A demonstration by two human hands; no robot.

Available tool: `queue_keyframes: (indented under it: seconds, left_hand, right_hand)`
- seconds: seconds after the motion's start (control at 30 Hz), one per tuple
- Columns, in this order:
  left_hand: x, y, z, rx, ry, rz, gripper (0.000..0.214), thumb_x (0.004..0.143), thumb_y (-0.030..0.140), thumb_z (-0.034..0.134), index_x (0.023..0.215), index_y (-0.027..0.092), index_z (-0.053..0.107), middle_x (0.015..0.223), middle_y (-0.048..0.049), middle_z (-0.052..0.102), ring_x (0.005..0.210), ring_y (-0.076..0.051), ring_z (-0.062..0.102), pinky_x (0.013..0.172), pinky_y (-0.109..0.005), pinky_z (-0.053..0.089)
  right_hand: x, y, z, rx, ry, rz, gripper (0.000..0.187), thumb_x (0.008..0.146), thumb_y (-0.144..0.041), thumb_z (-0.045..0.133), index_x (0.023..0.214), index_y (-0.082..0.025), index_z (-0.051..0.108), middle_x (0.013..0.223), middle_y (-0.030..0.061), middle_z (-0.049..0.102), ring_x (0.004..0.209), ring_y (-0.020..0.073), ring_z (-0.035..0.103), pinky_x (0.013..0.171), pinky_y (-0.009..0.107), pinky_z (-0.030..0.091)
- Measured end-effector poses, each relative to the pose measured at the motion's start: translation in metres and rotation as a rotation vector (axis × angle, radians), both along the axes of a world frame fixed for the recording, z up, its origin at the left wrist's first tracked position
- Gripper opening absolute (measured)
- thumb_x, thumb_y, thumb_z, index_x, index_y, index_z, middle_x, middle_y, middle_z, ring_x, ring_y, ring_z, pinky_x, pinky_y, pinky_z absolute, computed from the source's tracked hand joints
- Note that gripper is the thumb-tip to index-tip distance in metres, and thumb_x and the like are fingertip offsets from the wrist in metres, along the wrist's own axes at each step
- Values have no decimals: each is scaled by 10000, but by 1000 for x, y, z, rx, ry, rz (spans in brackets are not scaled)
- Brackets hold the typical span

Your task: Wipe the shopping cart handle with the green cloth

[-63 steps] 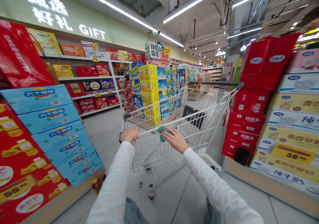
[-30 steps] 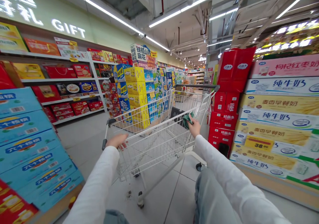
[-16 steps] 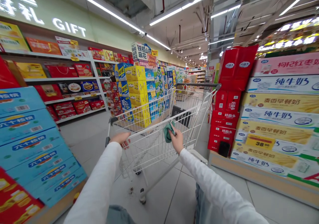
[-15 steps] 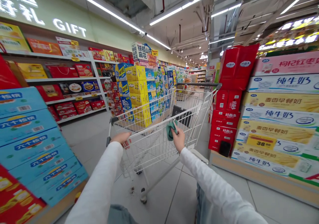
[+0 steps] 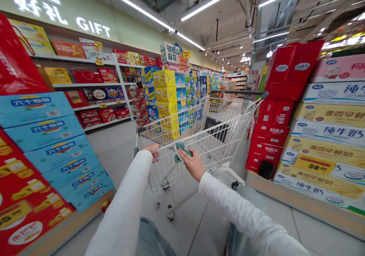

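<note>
A white wire shopping cart (image 5: 225, 134) stands in a store aisle with its near rim toward me. My left hand (image 5: 152, 150) is closed on the near rim at its left corner. My right hand (image 5: 191, 162) presses a crumpled green cloth (image 5: 180, 149) against the same rim, just right of the left hand. Both arms wear white sleeves. A dark object (image 5: 217, 128) lies inside the cart basket.
Stacked blue and red gift cartons (image 5: 51, 142) line the left. Red and white milk cartons (image 5: 322, 134) are stacked on a low platform at the right. A yellow and blue box display (image 5: 168, 100) stands beyond the cart. Grey tiled floor (image 5: 114, 149) runs ahead.
My right hand with the green cloth has slid leftward along the cart's near rim, from the right side rail toward the left hand. The left hand stays on the corner.
</note>
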State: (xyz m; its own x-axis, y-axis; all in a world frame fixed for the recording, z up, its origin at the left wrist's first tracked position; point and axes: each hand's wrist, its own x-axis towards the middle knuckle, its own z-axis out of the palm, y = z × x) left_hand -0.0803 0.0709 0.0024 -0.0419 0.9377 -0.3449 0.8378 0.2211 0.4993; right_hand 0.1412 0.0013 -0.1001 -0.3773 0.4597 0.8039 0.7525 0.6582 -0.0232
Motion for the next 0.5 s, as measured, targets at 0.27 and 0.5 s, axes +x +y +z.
queue_keyframes:
  seconds: [0.27, 0.5]
  left_hand:
    - [0, -5, 1, -160, -79, 22, 456, 840, 390, 292, 749, 48, 580, 610, -216, 644, 533, -260, 616, 555, -387, 465]
    - [5, -9, 5, -161, -59, 97, 493, 827, 406, 286, 708, 96, 650, 462, -136, 581, 448, -212, 556, 478, -332, 469]
  right_hand:
    - [66, 28, 8, 23, -105, -26, 474, 910, -142, 425, 1356, -302, 427, 1320, -12, 534, 1215, 239, 448, 984, 444, 424]
    - [180, 54, 25, -104, -27, -149, 487, 883, -93, 377, 1289, -332, 503, 1319, -56, 530, 1293, 236, 375, 1075, 485, 305]
